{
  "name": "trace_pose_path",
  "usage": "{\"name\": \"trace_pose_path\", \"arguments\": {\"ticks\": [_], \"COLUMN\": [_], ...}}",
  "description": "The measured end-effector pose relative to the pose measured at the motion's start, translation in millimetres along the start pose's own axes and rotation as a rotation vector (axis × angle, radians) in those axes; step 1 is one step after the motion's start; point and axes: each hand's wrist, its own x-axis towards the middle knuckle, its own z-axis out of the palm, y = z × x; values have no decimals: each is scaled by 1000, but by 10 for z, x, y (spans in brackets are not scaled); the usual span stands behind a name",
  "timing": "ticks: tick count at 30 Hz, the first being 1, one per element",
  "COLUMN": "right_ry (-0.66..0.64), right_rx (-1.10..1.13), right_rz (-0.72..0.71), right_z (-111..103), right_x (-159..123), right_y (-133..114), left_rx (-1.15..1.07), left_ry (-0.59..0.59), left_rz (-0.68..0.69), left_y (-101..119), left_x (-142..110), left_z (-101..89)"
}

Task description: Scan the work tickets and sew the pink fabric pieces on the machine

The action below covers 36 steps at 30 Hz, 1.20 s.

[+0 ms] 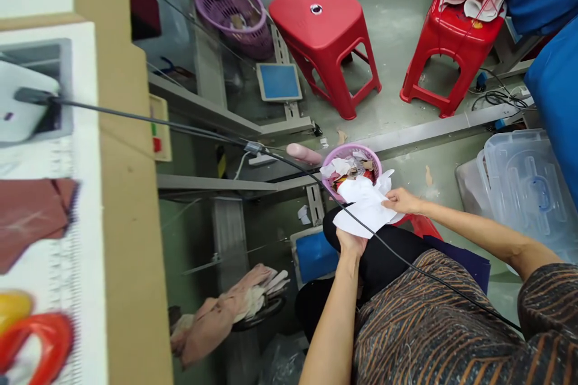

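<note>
White, paper-like sheets [361, 216] are spread over my lap, above a dark trouser leg. At their lower edge my left hand [352, 243] is closed on them, its fingers partly hidden underneath. My right hand [401, 200] pinches their right edge between thumb and fingers. Just beyond my hands stands a pink basket [377, 159] filled with white, brown and red scraps. One end of the white sheets overlaps the basket's near side. A black cable [289, 159] crosses the view in front of the sheets.
A worktable edge [130, 222] runs down the left, bearing a red-handled tool [54, 343]. Red stools [316, 18] and a purple basket [259, 30] stand beyond. Clear plastic bins [528, 180] are at right. Metal table legs and blue pedals [280, 81] lie below.
</note>
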Motion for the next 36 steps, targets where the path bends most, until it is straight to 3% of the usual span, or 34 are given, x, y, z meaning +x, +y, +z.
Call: {"name": "trace_pose_path", "arguments": {"ticks": [5, 9, 16, 19, 23, 26, 32, 34, 36], "right_ry": [27, -5, -168, -112, -60, 27, 513, 645, 738], "right_rx": [-372, -542, -620, -679, -714, -728, -753, -744, -726], "right_rz": [-66, -116, -294, -362, -315, -262, -1, 123, 249], "right_z": [23, 24, -58, 15, -24, -368, -1535, -1764, -1845], "right_x": [-29, -110, -342, -325, -154, -114, -397, -527, -634], "right_y": [24, 45, 143, 199, 299, 429, 905, 1095, 1288], "left_rx": [-64, 78, 172, 197, 251, 269, 228, 235, 251], "left_ry": [-175, -53, 79, 91, 78, 110, 140, 151, 164], "left_rz": [-184, -231, -256, -262, -247, -264, -215, -222, -218], "left_y": [123, 120, 177, 204, 212, 206, 155, 143, 144], "left_x": [-45, 5, -10, -49, -29, -22, 25, 38, 32], "left_z": [-14, -59, -46, -26, -14, -7, -79, -96, -92]}}
